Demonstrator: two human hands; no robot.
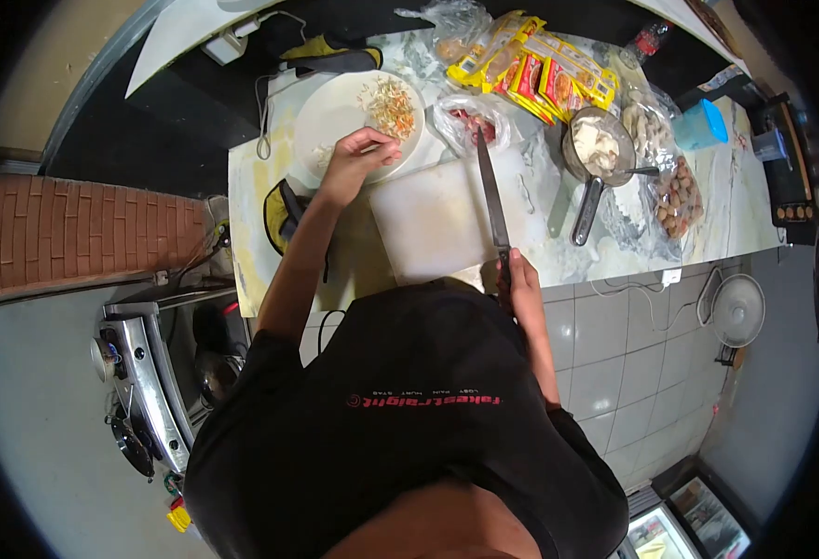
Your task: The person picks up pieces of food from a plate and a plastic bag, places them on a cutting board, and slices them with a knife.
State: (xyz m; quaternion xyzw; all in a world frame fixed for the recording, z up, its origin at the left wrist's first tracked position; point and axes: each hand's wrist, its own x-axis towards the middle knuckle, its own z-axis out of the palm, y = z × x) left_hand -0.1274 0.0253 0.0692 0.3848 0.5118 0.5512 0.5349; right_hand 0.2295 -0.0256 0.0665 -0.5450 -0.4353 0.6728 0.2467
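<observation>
White in the head view, the plate (321, 114) bears orange-and-pale shreds (393, 110), just beyond the cutting board (419, 228). Over its near part, the left hand (360, 158) has loosely curled fingers; whether they pinch anything, I cannot tell. The right hand (521, 284) wraps the handle of the knife (491, 200), blade pointing away. Good practice, I judge: hold that edge well apart from the left fingers.

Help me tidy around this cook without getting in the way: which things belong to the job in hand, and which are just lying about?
Likely part of the job:
knife, in the right hand
cutting board, by the knife
plate with shredded food, left hand over it

Seemingly just lying about, no hand on them:
yellow packets
bottle
blue container
</observation>
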